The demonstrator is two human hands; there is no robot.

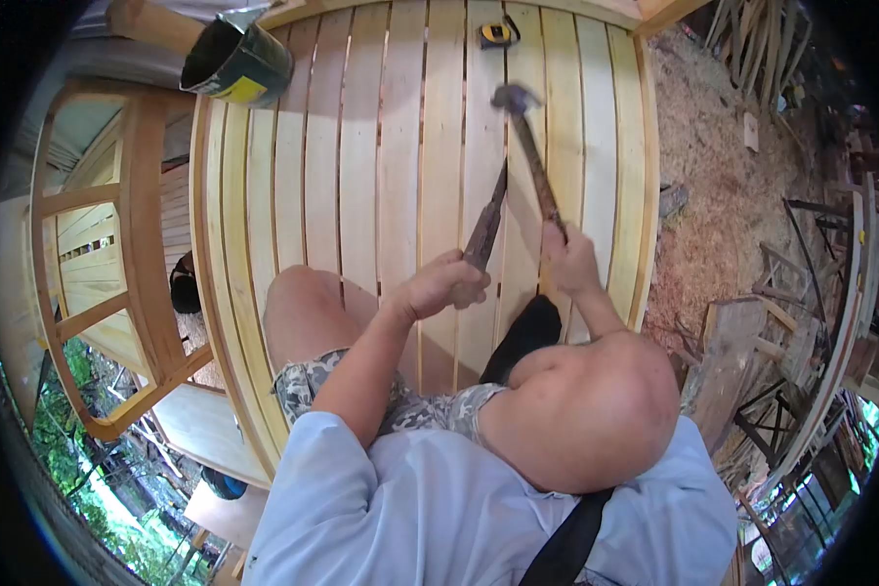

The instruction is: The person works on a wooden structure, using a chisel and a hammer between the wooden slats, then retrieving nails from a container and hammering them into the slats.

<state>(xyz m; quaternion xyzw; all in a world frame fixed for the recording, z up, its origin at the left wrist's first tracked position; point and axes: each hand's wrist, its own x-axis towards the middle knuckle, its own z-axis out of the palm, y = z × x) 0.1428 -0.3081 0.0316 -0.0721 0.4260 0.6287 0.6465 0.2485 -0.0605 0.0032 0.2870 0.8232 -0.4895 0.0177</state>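
Over the slatted platform [361, 176], a chisel-like tool [485, 234] is gripped by the closed left hand [444, 284], a hammer [534, 161] by the closed right hand [571, 261]; chiselling is seemingly the step, steady aim being called for.

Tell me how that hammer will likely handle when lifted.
The hammer probably feels head-heavy, since its metallic-looking head sits at the end of a slim handle. It should stay stiff, as that handle looks straight. With the right hand gripping far from the head, that end may dip.
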